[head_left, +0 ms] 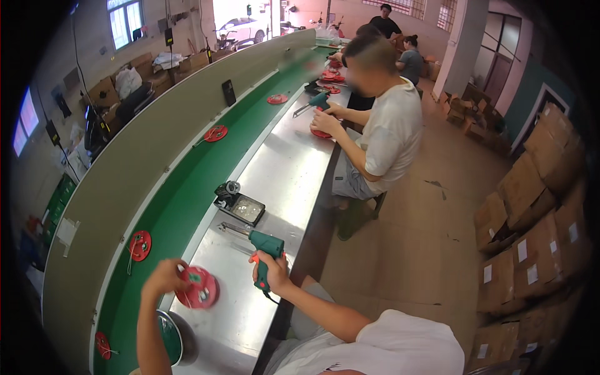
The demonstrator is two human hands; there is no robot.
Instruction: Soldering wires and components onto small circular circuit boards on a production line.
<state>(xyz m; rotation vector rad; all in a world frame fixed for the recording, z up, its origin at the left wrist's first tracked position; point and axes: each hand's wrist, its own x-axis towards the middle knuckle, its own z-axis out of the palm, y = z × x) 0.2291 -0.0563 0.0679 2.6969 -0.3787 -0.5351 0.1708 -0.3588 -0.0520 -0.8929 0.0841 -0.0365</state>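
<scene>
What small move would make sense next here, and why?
Probably steady the red disc with the left hand before bringing the green gun-shaped tool toward it. The left fingers are at the disc's edge, and the disc looks slightly blurred; the right hand grips the tool, whose metal tip points away from the disc.

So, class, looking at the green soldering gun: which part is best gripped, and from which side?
The soldering gun is probably best held by its handle, coming from the right, as the right hand does. Its pistol shape drops the handle below the body, while the metal nose points left, away from the palm.
</scene>
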